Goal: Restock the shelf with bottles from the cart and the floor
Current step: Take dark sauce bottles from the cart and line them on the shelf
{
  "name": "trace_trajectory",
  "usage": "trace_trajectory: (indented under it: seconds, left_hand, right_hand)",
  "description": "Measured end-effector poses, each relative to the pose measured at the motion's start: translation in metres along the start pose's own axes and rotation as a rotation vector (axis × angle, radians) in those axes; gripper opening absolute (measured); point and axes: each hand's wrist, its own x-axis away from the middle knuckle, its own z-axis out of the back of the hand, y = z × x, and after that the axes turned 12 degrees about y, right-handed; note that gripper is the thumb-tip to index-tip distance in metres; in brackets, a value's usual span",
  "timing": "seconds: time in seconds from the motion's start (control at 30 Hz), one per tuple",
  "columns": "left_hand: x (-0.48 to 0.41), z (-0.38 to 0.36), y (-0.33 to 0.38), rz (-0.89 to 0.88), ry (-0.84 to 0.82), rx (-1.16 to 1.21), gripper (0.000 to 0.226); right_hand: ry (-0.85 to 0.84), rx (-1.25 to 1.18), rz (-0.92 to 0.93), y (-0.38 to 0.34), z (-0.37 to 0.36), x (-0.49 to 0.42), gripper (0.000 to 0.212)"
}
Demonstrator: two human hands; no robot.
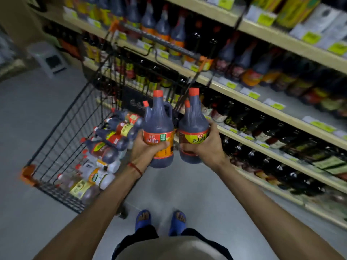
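My left hand (145, 148) grips a dark soy sauce jug (159, 121) with an orange cap and an orange label, held upright. Beside it, my right hand (206, 147) grips a second dark jug (193, 121) with an orange cap and a yellow-banded label. The two jugs nearly touch, in mid-air between the cart and the shelf. The black wire cart (62, 128) stands to the left, with several bottles (110, 139) lying in it. The shelf (262, 107) runs along the right, its tiers stocked with dark bottles.
A pale plastic stool (48, 59) stands on the floor at the far left. The cart's handle (169, 45) rises in front of the upper tiers. Grey floor (187, 184) lies under my arms, with my feet in blue sandals (161, 220) below.
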Motion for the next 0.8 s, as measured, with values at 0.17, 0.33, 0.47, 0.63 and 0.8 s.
trace_trajectory:
  seconds: [0.17,0.33,0.47,0.63,0.8]
  left_hand:
    - [-0.012,-0.035,0.01,-0.076,-0.214,-0.067,0.063]
    - [-0.009,-0.085,0.035,-0.122,-0.314,-0.081,0.09]
    - [-0.005,-0.141,0.046,-0.139,-0.319,-0.1,0.103]
    - [-0.002,-0.225,0.057,-0.186,-0.347,-0.145,0.1]
    - [0.012,-0.316,0.067,-0.197,-0.296,-0.183,0.081]
  right_hand:
    - [0.14,-0.011,0.021,0.006,0.034,0.011,0.104]
    - [0.289,-0.053,0.018,0.014,0.076,0.007,0.103]
    - [0.359,-0.051,0.024,0.027,0.118,-0.014,0.102]
    - [0.383,-0.092,0.027,0.057,0.176,-0.062,0.102]
    - [0.335,-0.11,0.063,0.084,0.243,-0.121,0.104]
